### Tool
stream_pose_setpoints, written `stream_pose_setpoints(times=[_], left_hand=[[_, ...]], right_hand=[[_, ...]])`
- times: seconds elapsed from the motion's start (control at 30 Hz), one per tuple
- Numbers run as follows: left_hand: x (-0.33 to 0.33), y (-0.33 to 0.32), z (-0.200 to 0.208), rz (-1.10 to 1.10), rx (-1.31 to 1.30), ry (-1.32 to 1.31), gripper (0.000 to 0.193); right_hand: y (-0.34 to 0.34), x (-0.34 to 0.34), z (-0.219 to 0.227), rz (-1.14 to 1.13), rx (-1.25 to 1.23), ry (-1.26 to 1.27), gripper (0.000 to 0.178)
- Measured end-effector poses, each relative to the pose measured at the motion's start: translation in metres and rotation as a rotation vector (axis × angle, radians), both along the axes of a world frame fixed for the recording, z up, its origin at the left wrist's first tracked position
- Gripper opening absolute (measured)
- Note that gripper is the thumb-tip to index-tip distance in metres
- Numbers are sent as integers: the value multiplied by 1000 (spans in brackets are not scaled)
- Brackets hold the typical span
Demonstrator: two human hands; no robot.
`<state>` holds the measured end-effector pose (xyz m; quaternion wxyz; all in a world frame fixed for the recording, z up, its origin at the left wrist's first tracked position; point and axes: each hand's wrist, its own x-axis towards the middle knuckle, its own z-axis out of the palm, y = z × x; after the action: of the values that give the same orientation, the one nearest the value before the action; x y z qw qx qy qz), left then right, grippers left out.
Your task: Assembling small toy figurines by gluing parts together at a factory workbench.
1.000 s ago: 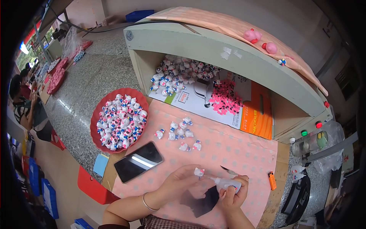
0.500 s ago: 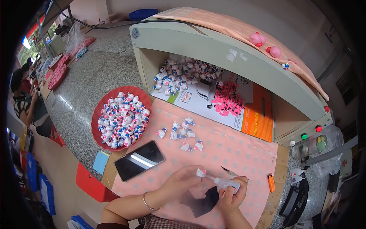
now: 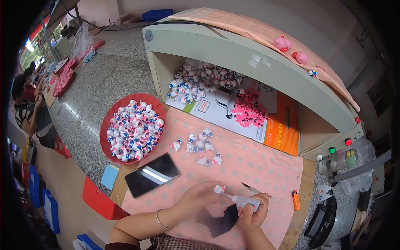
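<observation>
White in both hands; with a small toy [image 3: 219, 189] pinched in the left hand [image 3: 202, 195]; with a squeeze bottle [image 3: 249, 203] gripped in the right hand [image 3: 253, 213]; slanting long-ways, with its nozzle [image 3: 235, 198] pointing left, close to the toy; too tiny to tell if touching.

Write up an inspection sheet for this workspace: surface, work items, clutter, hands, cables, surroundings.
Surface: pink dotted cloth.
Work items: white figurine and white squeeze bottle, nozzle toward the figurine, contact unclear; loose figurines beyond the hands; red basket heaped with more at left.
Clutter: black phone, orange lighter, small pointed tool, dark sheet.
Hands: left hand holds the figurine; right hand grips the bottle.
Cables: black cable behind, reaching the cabinet top, away from the hands.
Surroundings: pale cabinet holding figurines and pink pieces; people at far left.
</observation>
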<state>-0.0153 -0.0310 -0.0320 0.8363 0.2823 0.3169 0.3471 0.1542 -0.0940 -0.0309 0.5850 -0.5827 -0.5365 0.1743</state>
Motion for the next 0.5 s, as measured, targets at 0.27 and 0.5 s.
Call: stream_pose_setpoints(times=[0.27,0.5], left_hand=[[0,0,-6,9,79,62,36],[1,-2,-8,5,80,59,36]], right_hand=[[-1,7,1,28,23,-96,14],[0,14,-2,34,81,-274,16]])
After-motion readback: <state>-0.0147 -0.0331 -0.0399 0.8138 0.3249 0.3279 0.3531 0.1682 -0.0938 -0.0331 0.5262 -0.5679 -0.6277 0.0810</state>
